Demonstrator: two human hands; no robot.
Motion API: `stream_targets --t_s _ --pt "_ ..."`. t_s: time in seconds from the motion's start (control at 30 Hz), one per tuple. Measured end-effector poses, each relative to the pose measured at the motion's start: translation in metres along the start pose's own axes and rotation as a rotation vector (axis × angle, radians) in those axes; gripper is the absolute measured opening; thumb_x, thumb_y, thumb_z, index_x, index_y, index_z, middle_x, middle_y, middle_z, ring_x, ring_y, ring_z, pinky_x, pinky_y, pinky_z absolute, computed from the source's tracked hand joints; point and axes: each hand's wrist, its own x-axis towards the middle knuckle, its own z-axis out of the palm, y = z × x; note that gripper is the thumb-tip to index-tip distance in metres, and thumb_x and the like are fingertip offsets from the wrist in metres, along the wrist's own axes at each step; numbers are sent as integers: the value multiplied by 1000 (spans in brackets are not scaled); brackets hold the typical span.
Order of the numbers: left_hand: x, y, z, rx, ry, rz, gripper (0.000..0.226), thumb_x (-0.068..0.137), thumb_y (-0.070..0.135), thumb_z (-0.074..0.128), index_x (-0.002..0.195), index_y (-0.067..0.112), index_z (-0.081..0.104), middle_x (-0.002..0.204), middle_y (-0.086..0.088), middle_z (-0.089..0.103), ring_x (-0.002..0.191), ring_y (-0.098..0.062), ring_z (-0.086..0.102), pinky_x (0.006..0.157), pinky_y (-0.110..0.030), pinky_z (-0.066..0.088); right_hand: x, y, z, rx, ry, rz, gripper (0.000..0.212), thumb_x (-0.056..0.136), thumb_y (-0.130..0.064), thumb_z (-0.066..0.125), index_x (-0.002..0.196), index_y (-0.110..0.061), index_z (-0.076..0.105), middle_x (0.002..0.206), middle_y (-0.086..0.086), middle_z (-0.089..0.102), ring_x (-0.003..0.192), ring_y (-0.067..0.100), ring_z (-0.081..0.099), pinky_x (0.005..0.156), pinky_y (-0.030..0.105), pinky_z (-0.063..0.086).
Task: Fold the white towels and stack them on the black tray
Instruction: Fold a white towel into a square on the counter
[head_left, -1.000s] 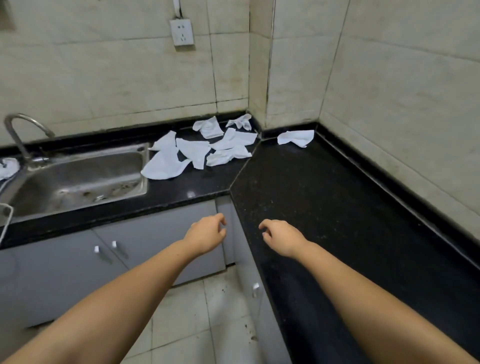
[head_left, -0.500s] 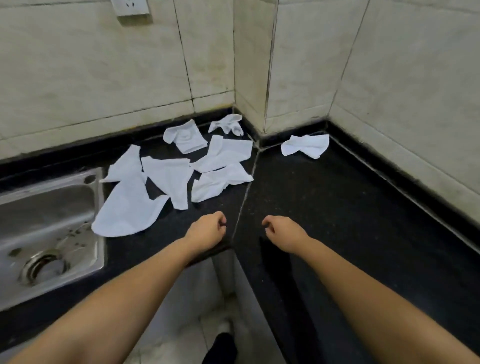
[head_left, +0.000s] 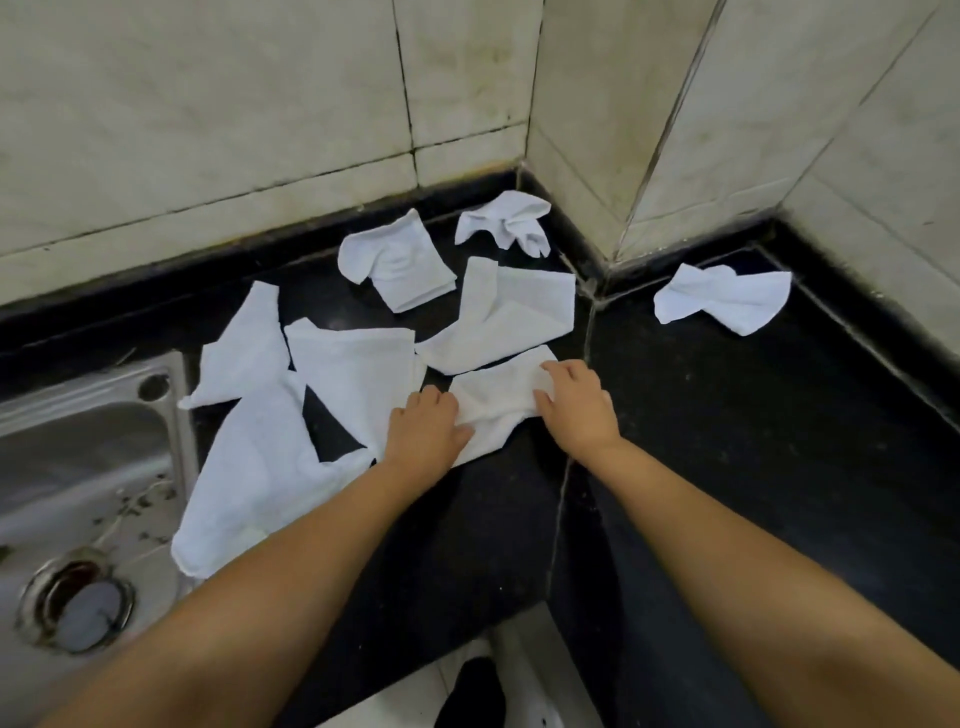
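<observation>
Both hands are on the nearest white towel (head_left: 496, 402), a small rumpled cloth lying flat on the black countertop (head_left: 727, 441) just in front of the counter's seam. The left hand (head_left: 426, 431) lies on its left edge with the fingers bent onto the fabric; whether it pinches the cloth I cannot tell. The right hand (head_left: 576, 405) rests on its right end, fingers spread and fairly straight, pressing the cloth down. The towel runs between the two hands, soft and creased, its lower corner pointing toward the counter's front edge.

Behind this towel, toward the tiled wall (head_left: 208, 130), lie more white towels, all crumpled or half folded: one touching its far edge (head_left: 509, 317), a broad one to the left (head_left: 358, 369), and a long one (head_left: 249, 483) overlapping the rim of the steel sink (head_left: 78, 467). One towel (head_left: 722, 299) lies apart on the right, beyond the seam. The countertop is dark, speckled and glossy; the wall tiles are pale and stained.
</observation>
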Motion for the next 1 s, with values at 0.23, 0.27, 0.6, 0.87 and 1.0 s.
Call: stream_targets --t_s 0.23,0.27,0.6,0.87,1.0 --pt "3 -7 -16 -400 95 55 23 96 23 46 85 7 59 80 -5 59 77 -22 56 64 -26 32 23 3 2 222 -32 289 52 94 -31 52 140 -12 37 138 15 40 127 32 41 97 42 41" --pt "0 -6 -22 -459 92 66 23 96 22 47 83 7 58 76 -3 58 73 -20 53 60 -24 30 25 5 1 249 -50 300 45 93 -27 52 135 -14 43 134 15 45 122 32 46 93 41 43" --pt "-16 35 -77 -963 193 -36 32 96 21 46 82 -6 57 74 -8 51 69 -15 45 65 -27 36 -30 25 -63 764 334 208 15 91 -18 49 93 -12 62 80 1 56 73 13 50 60 25 40" --pt "-11 152 -108 -1187 123 114 24 94 21 47 71 14 51 74 -2 47 72 -14 44 67 -30 36 -100 99 -178 1032 682 238 10 86 -3 51 94 -10 52 84 -1 54 77 11 49 66 22 40" --pt "-17 197 -106 -1288 41 184 23 83 36 50 86 15 61 89 -9 57 85 -20 53 79 -38 43 -146 134 -207 1064 781 224 15 88 -6 53 87 -22 55 86 -6 60 76 5 55 67 19 44"
